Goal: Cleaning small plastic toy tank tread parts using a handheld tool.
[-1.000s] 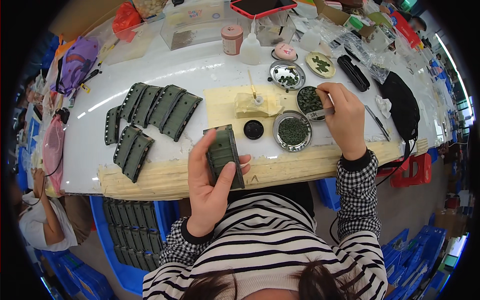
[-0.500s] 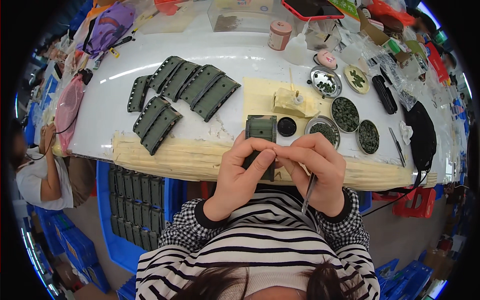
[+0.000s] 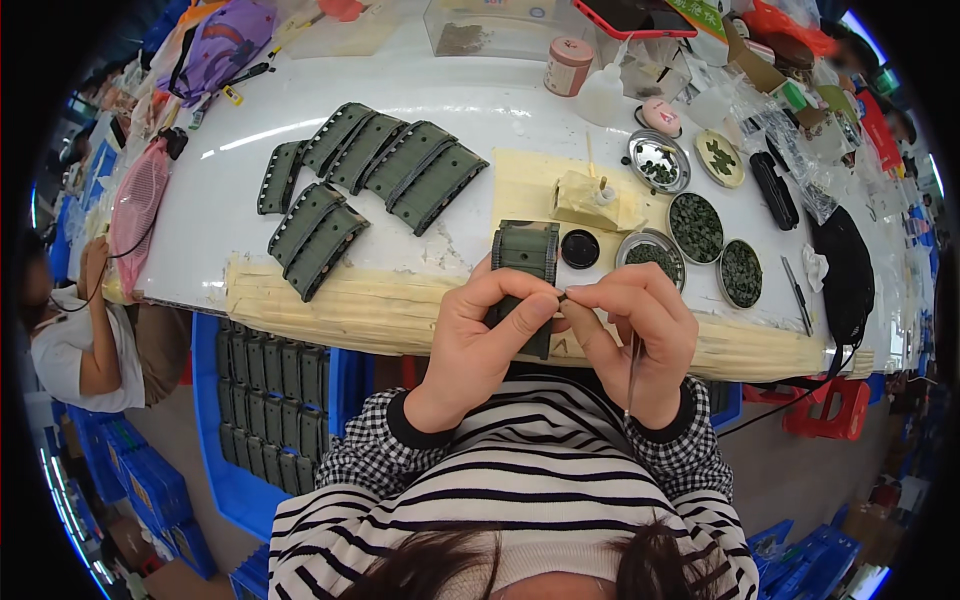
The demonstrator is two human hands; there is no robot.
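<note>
A dark green curved panel (image 3: 527, 243) with studded edges reaches over the table's front edge, partly covered by my left hand (image 3: 478, 335). That hand is closed around it, thumb and index finger meeting at its right side. My right hand (image 3: 648, 335) pinches something tiny and dark against those fingertips; it is too small to name. A slim metal tool (image 3: 632, 375), like tweezers, is tucked under the right hand's curled fingers and points down. Just beyond the panel lie a round black cap (image 3: 579, 249) and a tape-wrapped block (image 3: 590, 200) with a small nozzle.
Several green panels (image 3: 385, 165) lie at the left. Round tins (image 3: 694, 226) of small green pieces stand at the right, near a loose pair of tweezers (image 3: 796, 295). A blue crate (image 3: 208, 440) of panels sits below the table. Another person (image 3: 85, 345) is at far left.
My fingertips stay together at the panel's right edge. The metal tool in my right hand has swung to point more steeply down. The view has shifted slightly.
</note>
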